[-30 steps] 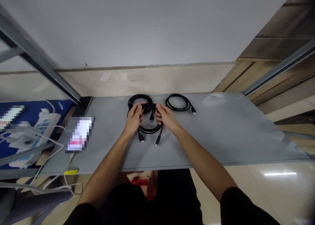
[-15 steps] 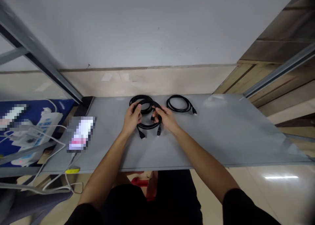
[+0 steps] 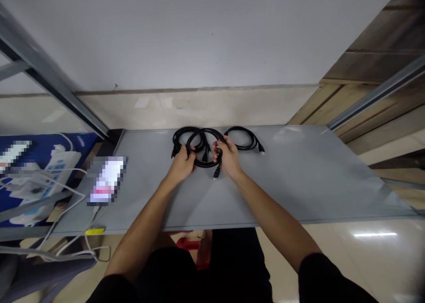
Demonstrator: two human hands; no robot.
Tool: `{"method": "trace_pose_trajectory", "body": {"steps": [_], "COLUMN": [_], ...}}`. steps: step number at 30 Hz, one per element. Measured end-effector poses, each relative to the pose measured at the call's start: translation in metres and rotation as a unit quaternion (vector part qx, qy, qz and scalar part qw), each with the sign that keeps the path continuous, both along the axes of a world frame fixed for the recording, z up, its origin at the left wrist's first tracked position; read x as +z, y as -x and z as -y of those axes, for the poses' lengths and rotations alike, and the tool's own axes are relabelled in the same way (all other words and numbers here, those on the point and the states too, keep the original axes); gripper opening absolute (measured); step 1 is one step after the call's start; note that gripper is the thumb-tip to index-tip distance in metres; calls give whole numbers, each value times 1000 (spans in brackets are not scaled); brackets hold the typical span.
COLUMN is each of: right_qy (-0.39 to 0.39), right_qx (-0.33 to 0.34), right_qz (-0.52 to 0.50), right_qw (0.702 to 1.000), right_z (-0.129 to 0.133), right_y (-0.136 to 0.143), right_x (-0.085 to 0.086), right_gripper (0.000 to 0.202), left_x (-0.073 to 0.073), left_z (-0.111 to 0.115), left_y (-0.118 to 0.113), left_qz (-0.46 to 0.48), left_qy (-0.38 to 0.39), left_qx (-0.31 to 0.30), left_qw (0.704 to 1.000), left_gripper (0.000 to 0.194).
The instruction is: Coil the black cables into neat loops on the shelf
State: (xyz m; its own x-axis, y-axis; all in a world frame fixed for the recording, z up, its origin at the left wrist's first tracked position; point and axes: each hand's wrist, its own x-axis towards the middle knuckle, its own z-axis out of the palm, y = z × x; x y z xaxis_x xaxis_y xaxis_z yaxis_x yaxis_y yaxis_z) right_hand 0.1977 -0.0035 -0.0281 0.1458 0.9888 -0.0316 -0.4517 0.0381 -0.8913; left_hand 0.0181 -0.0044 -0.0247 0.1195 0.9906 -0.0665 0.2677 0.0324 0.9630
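Between my two hands is a coiled black cable (image 3: 206,164), held as a ring above the table; its plugs look like HDMI ones. My left hand (image 3: 182,162) is closed on the ring's lower left side. On the right side, my right hand (image 3: 229,156) pinches the cable, and a plug (image 3: 217,173) hangs down just below those fingers. Behind the held ring lies a second black cable coil (image 3: 179,132) on the table, partly covered by it. A third black cable coil (image 3: 244,148) rests to the right, its plug (image 3: 261,149) pointing right.
The grey table (image 3: 299,183) backs onto a wall. A phone (image 3: 108,179) with a white charging cord lies at the left end. Beyond it, a white power strip (image 3: 56,174) sits on a blue surface. Metal posts rise at both ends of the table.
My left hand has shifted down along the ring, and my right hand has moved slightly up and right. The held ring looks rounder and farther apart from the coil behind.
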Motion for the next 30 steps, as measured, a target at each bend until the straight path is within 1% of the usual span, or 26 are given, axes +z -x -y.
{"method": "trace_pose_trajectory", "body": {"steps": [3, 5, 9, 13, 15, 18, 20, 22, 24, 26, 28, 30], "right_qy": [-3, -7, -17, -15, 7, 60, 86, 92, 80, 56, 23, -13], "right_qx": [-4, -13, -25, -9, -5, 28, 69, 85, 65, 31, 4, -12], "right_qz": [37, 43, 37, 28, 8, -47, -85, -101, -92, -72, -48, -9], "right_qw": [999, 999, 999, 999, 1000, 997, 990, 987, 990, 995, 999, 1000], "right_z": [2, 2, -2, -2, -1, -1, -2, -3, -5, -7, -10, -13], "right_y": [1, 1, 1, 3, 3, -1, -6, -11, -16, -19, -20, -19], "right_x": [-1, -2, -8, -9, -6, 2, 8, 12, 12, 9, 3, -5], "right_gripper": [46, 50, 54, 59, 59, 44, 34, 33, 38, 44, 47, 47], "left_x": [-1, -3, -8, -14, -15, -15, -15, -14, -16, -20, -25, -29], "left_z": [-3, -6, -11, -12, -12, -12, -13, -14, -14, -14, -13, -13], "left_y": [3, 4, 3, 4, 5, 7, 9, 10, 10, 10, 8, 6], "left_qz": [-21, -25, -25, -45, -54, -58, -45, -25, -8, 11, 43, 81], "left_qy": [-84, -125, -186, -237, -227, -189, -187, -198, -196, -170, -125, -84], "left_qx": [-3, 0, 8, 8, 4, -11, -19, -23, -29, -50, -80, -92], "left_qw": [996, 992, 982, 970, 972, 980, 981, 980, 980, 984, 988, 989], "left_gripper": [31, 34, 43, 47, 46, 45, 46, 48, 53, 56, 51, 45]}}
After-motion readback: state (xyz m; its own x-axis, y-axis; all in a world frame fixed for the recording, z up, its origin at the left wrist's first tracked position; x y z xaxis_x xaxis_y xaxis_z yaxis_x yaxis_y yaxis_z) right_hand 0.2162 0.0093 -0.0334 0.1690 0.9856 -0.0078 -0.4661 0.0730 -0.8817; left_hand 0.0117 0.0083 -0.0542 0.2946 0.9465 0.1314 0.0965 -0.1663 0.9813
